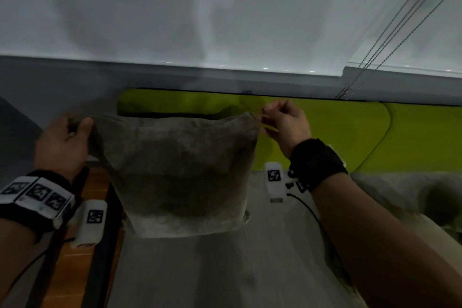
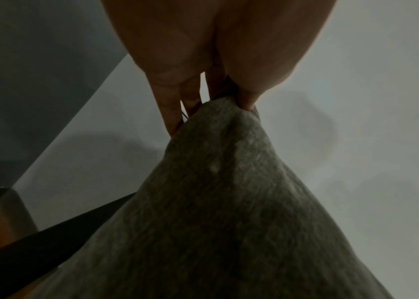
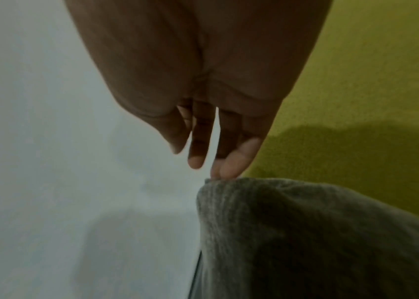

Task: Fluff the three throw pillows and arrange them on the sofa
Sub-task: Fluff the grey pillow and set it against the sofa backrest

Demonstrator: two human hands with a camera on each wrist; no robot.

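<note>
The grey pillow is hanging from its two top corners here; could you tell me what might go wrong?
1. The right hand pinches only the tip of the grey pillow corner, so a shake might pull it free.
2. If dropped, the pillow might fall past the sofa edge onto the wooden floor on the left.

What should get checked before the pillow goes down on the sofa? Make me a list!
1. Left hand grips a top corner of the grey pillow: ok.
2. Right hand pinches the other top corner: ok, but only by fingertips.
3. Pillow lifted, hanging upright: ok.
4. Green sofa back behind it is free: ok.
5. Pillow fluffed enough: cannot tell.
6. All three pillows in view: not ok.
</note>
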